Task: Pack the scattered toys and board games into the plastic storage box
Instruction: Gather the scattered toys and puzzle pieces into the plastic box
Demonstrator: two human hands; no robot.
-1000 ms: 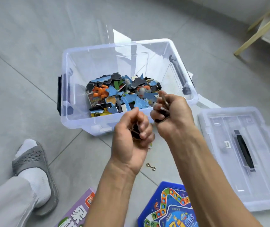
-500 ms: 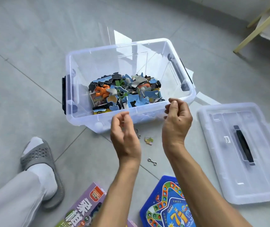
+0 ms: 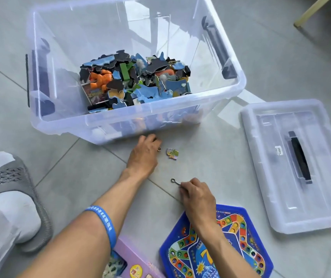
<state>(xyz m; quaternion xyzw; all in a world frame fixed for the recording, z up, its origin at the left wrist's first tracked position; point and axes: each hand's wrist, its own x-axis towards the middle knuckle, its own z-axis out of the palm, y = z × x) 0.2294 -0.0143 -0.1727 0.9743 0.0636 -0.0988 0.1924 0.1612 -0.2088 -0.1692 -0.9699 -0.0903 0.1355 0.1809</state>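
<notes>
A clear plastic storage box (image 3: 239,85) stands on the grey floor with a heap of puzzle pieces (image 3: 134,79) inside. Just in front of it, my left hand (image 3: 143,155) is down on the floor, fingers curled over a small metal ring (image 3: 159,149). A loose puzzle piece (image 3: 172,153) lies right beside that hand. Nearer to me, my right hand (image 3: 197,194) pinches one end of a small metal link (image 3: 175,181) lying on the floor. A blue hexagonal board game (image 3: 235,249) lies under my right forearm.
The box's clear lid (image 3: 301,163) with a black handle lies flat to the right. A purple game box (image 3: 132,261) sits at the bottom edge. My foot in a grey slipper (image 3: 10,189) is at the left. A wooden furniture leg (image 3: 311,11) shows top right.
Both hands dropped from in front of the box down to the floor. The left went to the metal ring by the box, the right to the metal link nearer me.
</notes>
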